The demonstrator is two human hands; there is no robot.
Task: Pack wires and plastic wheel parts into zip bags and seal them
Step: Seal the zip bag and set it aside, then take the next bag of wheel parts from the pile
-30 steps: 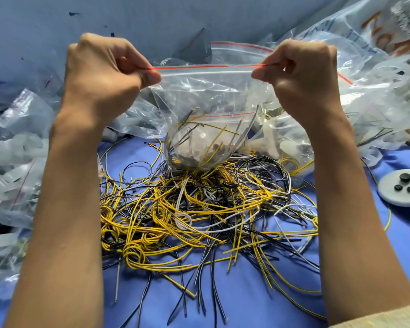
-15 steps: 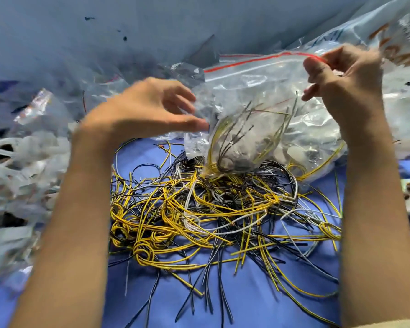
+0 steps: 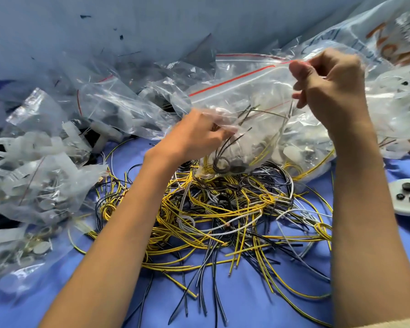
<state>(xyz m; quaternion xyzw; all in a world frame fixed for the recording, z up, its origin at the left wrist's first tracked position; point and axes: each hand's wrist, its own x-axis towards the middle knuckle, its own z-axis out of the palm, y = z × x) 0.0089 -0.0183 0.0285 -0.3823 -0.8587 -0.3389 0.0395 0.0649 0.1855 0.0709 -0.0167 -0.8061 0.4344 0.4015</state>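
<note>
While right hand (image 3: pixel 329 91) pinches zip bag (image 3: pixel 246 95) top corner above wire pile (image 3: pixel 223 209), left hand (image 3: pixel 194 136) grips its lower side. Blue cloth (image 3: pixel 246 304) shows in front. Earlier, left hand was open beside the bag.

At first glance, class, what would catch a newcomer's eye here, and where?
A tangled heap of yellow, black and white wires sprawls in the centre of the blue cloth. Just above it, the left hand and right hand hold up a clear zip bag with a red strip, wires inside. Crumpled bags of white plastic parts pile up at left.
</note>
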